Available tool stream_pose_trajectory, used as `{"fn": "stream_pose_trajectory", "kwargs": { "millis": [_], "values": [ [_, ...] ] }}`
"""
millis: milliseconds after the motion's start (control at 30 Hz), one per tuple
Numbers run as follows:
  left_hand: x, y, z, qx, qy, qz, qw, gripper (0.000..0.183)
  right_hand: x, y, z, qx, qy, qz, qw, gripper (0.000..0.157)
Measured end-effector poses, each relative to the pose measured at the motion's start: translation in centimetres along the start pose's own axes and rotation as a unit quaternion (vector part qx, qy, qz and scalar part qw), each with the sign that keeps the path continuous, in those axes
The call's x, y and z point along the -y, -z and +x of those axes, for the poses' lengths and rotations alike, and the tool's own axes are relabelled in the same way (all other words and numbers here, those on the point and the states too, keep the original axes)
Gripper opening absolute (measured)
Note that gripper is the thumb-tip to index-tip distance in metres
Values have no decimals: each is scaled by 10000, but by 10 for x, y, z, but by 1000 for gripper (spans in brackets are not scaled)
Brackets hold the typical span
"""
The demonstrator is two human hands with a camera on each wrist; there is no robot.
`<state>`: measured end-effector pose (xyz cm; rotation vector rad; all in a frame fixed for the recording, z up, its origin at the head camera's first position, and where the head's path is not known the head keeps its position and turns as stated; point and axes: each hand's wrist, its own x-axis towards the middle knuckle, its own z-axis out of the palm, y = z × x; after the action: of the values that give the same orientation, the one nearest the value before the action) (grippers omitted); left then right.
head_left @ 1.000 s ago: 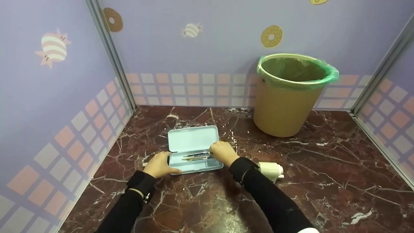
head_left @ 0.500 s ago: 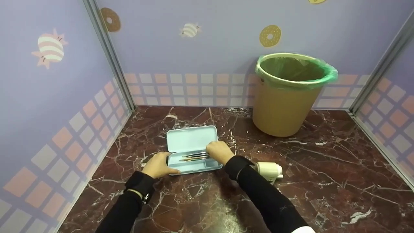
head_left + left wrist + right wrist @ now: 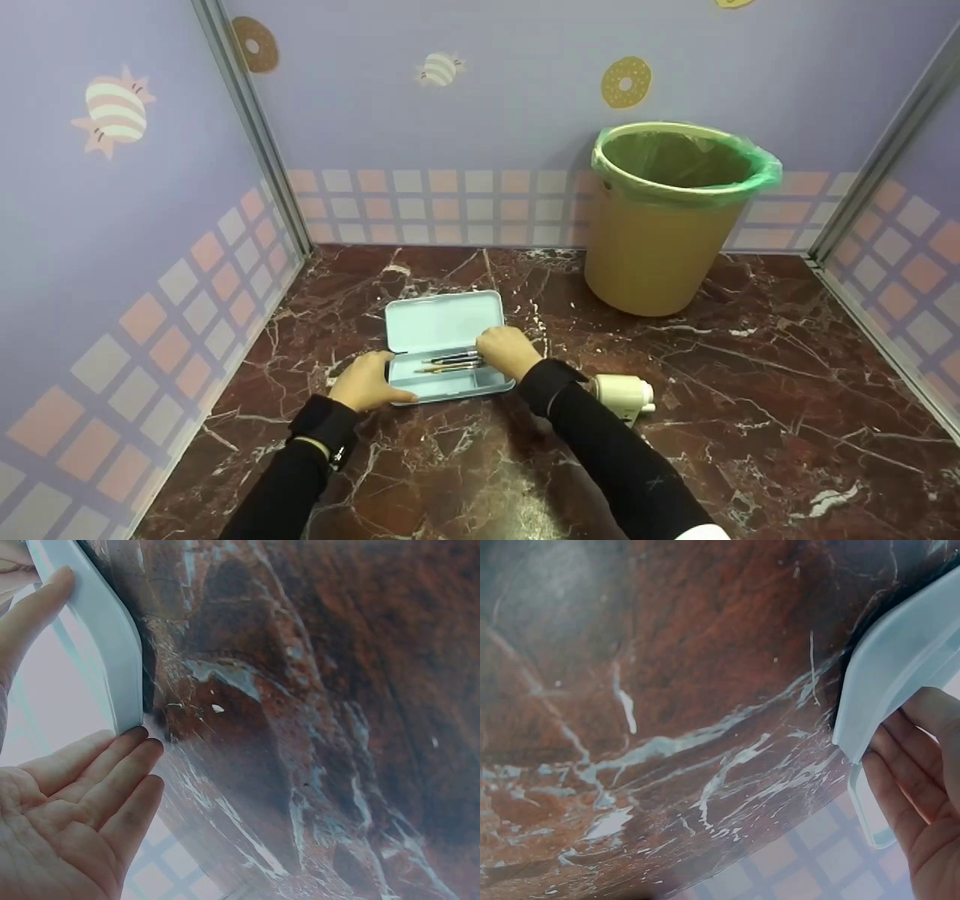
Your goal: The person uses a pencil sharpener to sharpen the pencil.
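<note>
A light blue pencil case [image 3: 444,384] lies with its lid [image 3: 444,322] hinged back, away from the person. Several thin pencils [image 3: 448,367] lie lengthwise in its rear compartment, points to the left. My left hand [image 3: 366,384] grips the case's left end, thumb over the front edge. In the left wrist view its fingers [image 3: 131,769] meet the corner of the case. My right hand [image 3: 510,352] reaches over the right end, fingers curled down at the pencils' right ends, which it hides. In the right wrist view, fingertips [image 3: 889,746] go in past the rim.
A cream sharpener-like device [image 3: 624,396] with a white knob stands beside the right forearm. A tan bin [image 3: 649,247] with a green liner stands at the back right. Pale crumbs [image 3: 536,319] dot the marble-patterned table [image 3: 750,450]. Patterned panels [image 3: 420,135] enclose the back and sides.
My right hand has moved slightly left over the case, and the pencils have shifted slightly left with it. My left hand keeps its place on the case. The last half second shows little movement.
</note>
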<state>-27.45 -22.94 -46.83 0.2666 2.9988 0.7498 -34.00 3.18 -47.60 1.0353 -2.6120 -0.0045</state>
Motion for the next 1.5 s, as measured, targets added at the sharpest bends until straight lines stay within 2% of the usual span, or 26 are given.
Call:
{"fn": "stream_pose_trajectory", "kwargs": {
  "millis": [233, 367, 567, 800, 967, 1133, 1333, 1500],
  "values": [
    [-3, 0, 1, -4, -40, 71, 10000, 81, -6, 3, -4, 56, 96, 307, 9995, 9],
    [-5, 1, 3, -41, -41, 89, 9999, 76, -12, 11, -9, -5, 237, 397, 9989, 7],
    [-7, 1, 3, 4, -50, 165, 9999, 76, -24, 35, -21, 67, 373, 503, 9980, 8],
    [-9, 5, 0, 64, 33, 307, 9995, 77, -38, 71, -40, 435, 150, 970, 9942, 18],
    [-9, 6, -2, 93, 40, 275, 9996, 77, -48, 96, -61, 714, -20, 1202, 9902, 14],
    [-8, 5, -2, 67, 2, 306, 9995, 74, -64, 112, -87, 740, 58, 1166, 9904, 16],
    [-6, 3, 0, 148, 9, 346, 9993, 78, -88, 111, -127, 589, 221, 1320, 9892, 20],
    [-7, 3, 2, 181, 0, 317, 9993, 78, -103, 111, -158, 713, -1, 1670, 9834, 35]
  ]
}}
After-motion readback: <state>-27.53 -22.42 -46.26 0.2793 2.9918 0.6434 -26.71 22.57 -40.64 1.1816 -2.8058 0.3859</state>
